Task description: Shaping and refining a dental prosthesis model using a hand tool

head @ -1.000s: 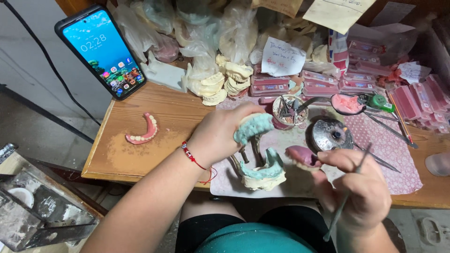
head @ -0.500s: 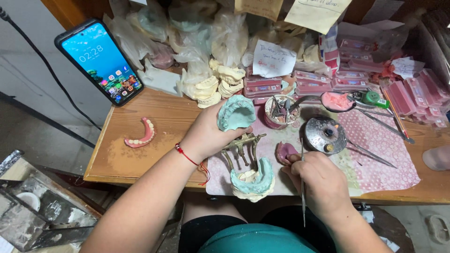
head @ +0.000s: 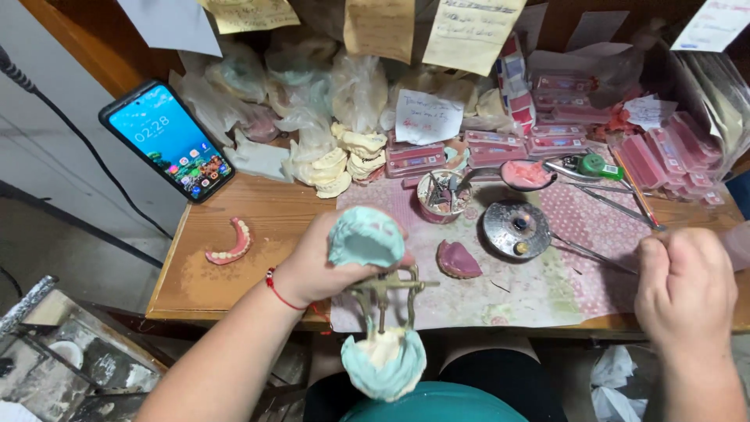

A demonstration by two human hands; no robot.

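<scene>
Okay, quick pass, left to right. One phone (head: 168,141) leans at the back left, screen lit. One loose pink denture arch (head: 231,244) lies on the bare wood of the counter (head: 195,289). My left hand (head: 320,262) is clamped round the upper teal plaster cast (head: 366,236) of a brass hinged articulator (head: 384,301) — its lower teal cast (head: 384,363) hangs off the counter edge over my lap. So two teal casts, one frame.

I'd judge the grip wants to stay on the top cast with the hinge held level, so the lower half doesn't swing or knock the edge.

Further right: one pink wax base plate (head: 458,260) on the patterned mat, one small cup of tools (head: 441,195), one round metal burner (head: 516,229), one spoon of pink wax (head: 527,173). My right hand (head: 686,285) is curled closed near the mat's right edge — whether it's pinching a tool, I cannot tell. Pink boxes at back: too many, overlapping, not counted.
</scene>
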